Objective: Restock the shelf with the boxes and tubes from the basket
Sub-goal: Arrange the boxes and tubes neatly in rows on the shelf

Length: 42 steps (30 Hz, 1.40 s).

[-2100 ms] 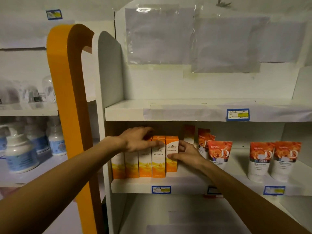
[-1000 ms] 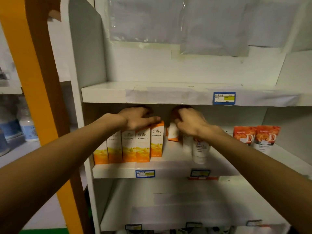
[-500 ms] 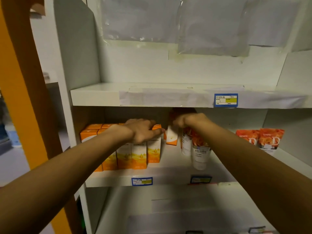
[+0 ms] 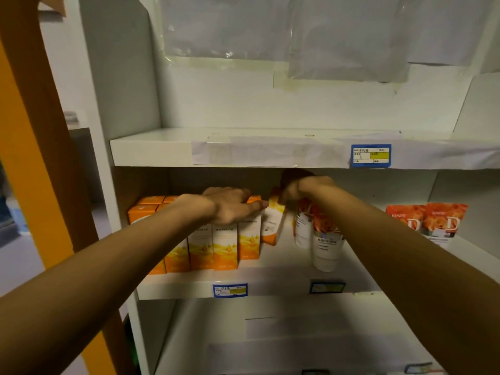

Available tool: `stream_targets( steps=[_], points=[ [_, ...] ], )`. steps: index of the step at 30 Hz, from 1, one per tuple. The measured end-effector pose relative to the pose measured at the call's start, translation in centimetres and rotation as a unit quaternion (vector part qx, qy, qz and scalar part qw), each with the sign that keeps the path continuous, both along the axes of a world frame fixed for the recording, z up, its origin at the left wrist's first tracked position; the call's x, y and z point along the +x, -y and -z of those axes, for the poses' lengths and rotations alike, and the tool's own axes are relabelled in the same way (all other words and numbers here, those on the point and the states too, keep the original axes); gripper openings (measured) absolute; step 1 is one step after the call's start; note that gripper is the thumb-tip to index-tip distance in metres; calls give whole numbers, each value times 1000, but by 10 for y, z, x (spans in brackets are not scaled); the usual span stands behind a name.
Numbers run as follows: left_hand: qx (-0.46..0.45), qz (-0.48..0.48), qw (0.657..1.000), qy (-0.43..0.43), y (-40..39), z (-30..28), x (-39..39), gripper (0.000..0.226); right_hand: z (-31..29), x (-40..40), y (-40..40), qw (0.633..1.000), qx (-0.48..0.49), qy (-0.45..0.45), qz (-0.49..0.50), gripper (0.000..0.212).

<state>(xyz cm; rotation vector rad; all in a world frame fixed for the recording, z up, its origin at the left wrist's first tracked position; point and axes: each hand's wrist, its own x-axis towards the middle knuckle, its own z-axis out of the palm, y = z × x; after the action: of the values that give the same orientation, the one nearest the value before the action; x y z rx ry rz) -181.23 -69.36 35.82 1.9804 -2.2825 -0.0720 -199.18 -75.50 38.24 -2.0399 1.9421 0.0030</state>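
Observation:
A row of upright orange-and-white boxes [image 4: 224, 244] stands on the middle shelf [image 4: 281, 286] at the left. My left hand [image 4: 230, 205] lies flat across the tops of the right-hand boxes, fingers straight. My right hand [image 4: 297, 188] reaches deep under the upper shelf and grips the top of a tilted orange-and-white box [image 4: 273, 223] just right of the row. White tubes with orange rose print [image 4: 322, 239] stand below my right wrist. The basket is out of view.
Two more rose-print tubes [image 4: 427, 220] stand at the right end of the middle shelf. The upper shelf [image 4: 243, 150] bears a blue price label [image 4: 370, 155]. An orange upright panel [image 4: 32, 158] flanks the unit on the left. A lower shelf [image 4: 270, 334] shows below.
My right hand left the front row and moved back under the upper shelf, taking hold of a box that now leans. My left hand stayed on the box tops. The view came closer.

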Motion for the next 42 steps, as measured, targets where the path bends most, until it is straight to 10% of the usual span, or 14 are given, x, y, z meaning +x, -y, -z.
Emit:
stream_targets(
  steps=[6, 14, 42],
  points=[
    [-5, -3, 1000, -5, 1, 0, -1, 72, 8, 3, 15, 998, -15, -23, -49, 76],
    [-40, 12, 999, -16, -4, 0, -2, 66, 5, -4, -16, 975, -147, 0, -164, 35],
    [-59, -43, 997, 15, -14, 3, 6, 68, 33, -36, -66, 901, -285, 98, -312, 46]
  ],
)
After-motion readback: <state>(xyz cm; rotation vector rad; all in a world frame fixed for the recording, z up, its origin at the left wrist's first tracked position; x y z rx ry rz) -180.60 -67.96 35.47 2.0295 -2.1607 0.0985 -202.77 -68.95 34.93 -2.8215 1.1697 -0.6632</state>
